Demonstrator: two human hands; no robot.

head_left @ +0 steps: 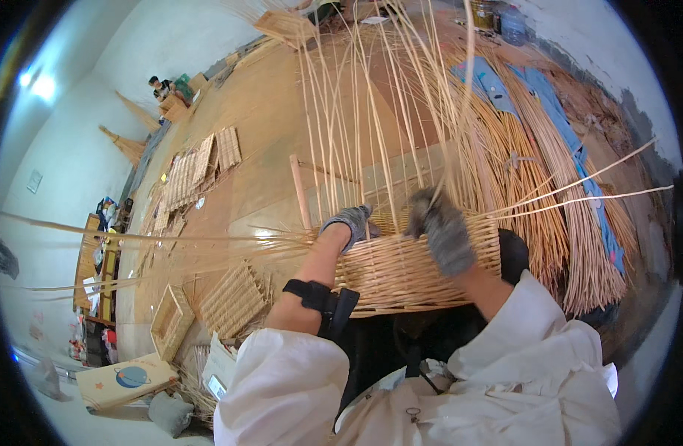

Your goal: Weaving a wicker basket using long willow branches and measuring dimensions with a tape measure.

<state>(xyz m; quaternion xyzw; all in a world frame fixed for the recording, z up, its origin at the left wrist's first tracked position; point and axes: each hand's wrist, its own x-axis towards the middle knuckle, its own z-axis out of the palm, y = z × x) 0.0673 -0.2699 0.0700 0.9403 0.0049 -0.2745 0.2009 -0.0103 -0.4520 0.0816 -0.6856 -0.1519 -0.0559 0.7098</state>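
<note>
A half-woven wicker basket lies in front of me, its pale wall turned up and long bare rods rising from its far edge. My left hand, in a grey knitted glove, is closed over the upper left edge of the weave, at the foot of the rods. At the right part of the same edge is my right hand, gloved too and smeared by motion. One rod passes close by its fingers; whether they grip it, I cannot tell. A wooden bar stands behind the left corner.
Thick bundles of rods lie at the right, with blue cloth across them. Woven panels and a shallow wicker tray lie on the left floor. Rods jut out sideways. Another person sits far left; someone else is partly visible at the top.
</note>
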